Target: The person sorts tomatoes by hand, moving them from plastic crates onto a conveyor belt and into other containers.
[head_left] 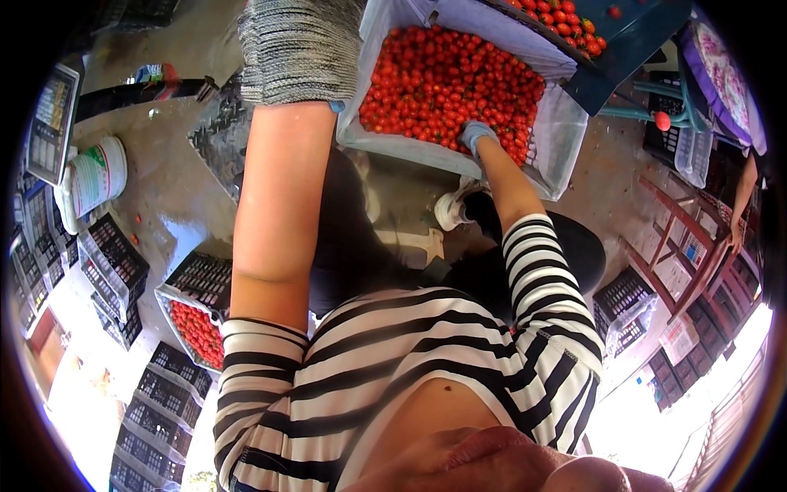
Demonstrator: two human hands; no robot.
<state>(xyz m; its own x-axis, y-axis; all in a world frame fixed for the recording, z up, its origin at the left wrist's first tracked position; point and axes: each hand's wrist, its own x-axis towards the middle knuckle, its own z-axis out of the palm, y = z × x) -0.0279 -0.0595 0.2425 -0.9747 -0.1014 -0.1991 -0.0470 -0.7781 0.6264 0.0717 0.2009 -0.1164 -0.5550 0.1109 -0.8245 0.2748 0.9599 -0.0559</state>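
Cherry tomatoes, small and red, fill a crate lined with whitish sheeting in front of me. My right hand, in a blue glove, reaches over the near wall and touches the tomatoes; its fingers are too hidden to read. My left hand wears a grey knitted glove with a bit of blue at the cuff. It is raised close to the view, left of the crate, and its fingers run out past the upper edge. Whether it holds anything does not show.
More cherry tomatoes lie on a dark tray or chute beyond the crate. A lined crate of tomatoes stands at left, near stacked black crates and a white bucket. Another person's hand rests by a wooden chair at right.
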